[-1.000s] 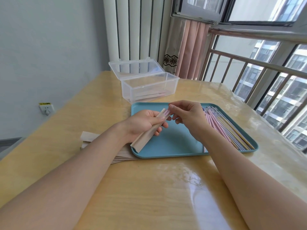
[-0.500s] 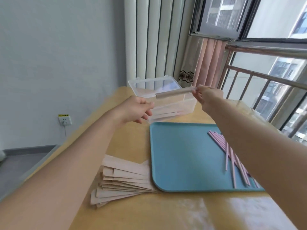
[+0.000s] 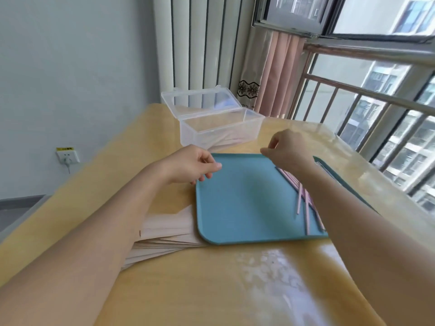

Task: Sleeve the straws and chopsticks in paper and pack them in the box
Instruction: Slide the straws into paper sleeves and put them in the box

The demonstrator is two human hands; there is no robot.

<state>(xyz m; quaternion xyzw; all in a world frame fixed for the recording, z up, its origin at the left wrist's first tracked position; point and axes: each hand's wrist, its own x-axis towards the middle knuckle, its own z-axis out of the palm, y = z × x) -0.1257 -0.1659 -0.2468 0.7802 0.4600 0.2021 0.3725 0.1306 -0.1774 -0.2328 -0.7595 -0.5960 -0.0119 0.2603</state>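
Clear plastic, lid thrown back, the box (image 3: 221,127) stood at the far end of the wooden table (image 3: 211,285) with sleeved pieces lying inside. Both hands hovered over the blue tray (image 3: 237,201), the left hand (image 3: 190,165) and the right hand (image 3: 289,149) each loosely curled, grasping nothing. Pink straws (image 3: 303,196) lay on the tray's right side; paper sleeves (image 3: 164,231) were stacked at its left edge.

Open clear box (image 3: 221,128) stands behind the blue tray (image 3: 237,208), lid raised; straws (image 3: 303,201) crowd the tray's right side.
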